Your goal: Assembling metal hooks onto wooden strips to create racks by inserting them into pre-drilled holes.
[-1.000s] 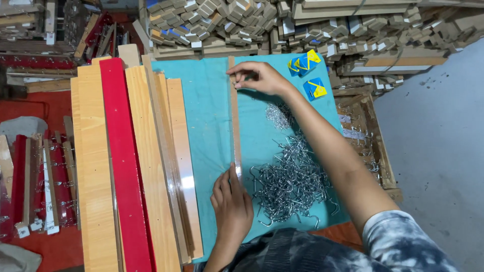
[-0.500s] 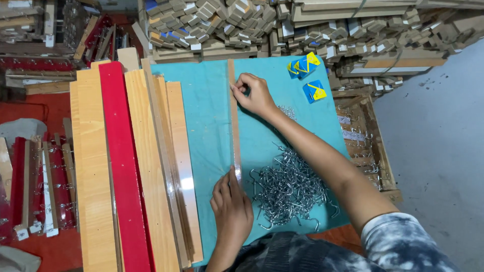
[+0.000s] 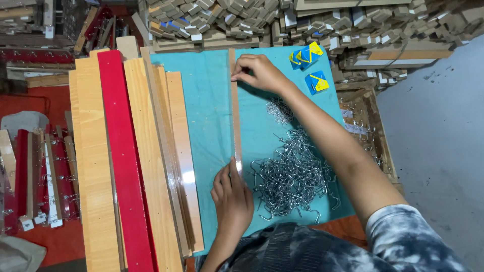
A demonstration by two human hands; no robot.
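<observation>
**Q:** Head camera, looking straight down. What are the two hands doing?

**A:** Both rest on one narrow wooden strip [image 3: 235, 116] lying lengthwise on a teal work mat [image 3: 206, 100]. The left hand [image 3: 233, 199] sits at the near end, palm down, fingers together and pressing the strip flat. The right hand [image 3: 258, 73] reaches to the far end, fingertips curled and pinching the strip's edge. Whether a hook or screw sits between those fingertips is too small to tell.

**Q:** What lies around the hands?

**A:** Just right of the left hand, under the right forearm, is a loose heap of silver metal hooks [image 3: 295, 176]. Beyond the right hand, a little to its right, lie small blue-and-yellow packets [image 3: 307, 63]. Left of both hands are long boards side by side: pale wooden boards [image 3: 96, 166] and one red board [image 3: 121, 166]. Far left, well apart from the hands, lie boards with hooks already fitted [image 3: 48, 176]. Past the mat, beyond the right hand, is a stack of small cardboard boxes [image 3: 227, 20].

**Q:** How far along does the work look?

**A:** Early for this strip, I'd judge: no hooks show on it, the heap of hooks is large, and several bare boards wait on the left. The fitted boards far left suggest some pieces are done.
</observation>
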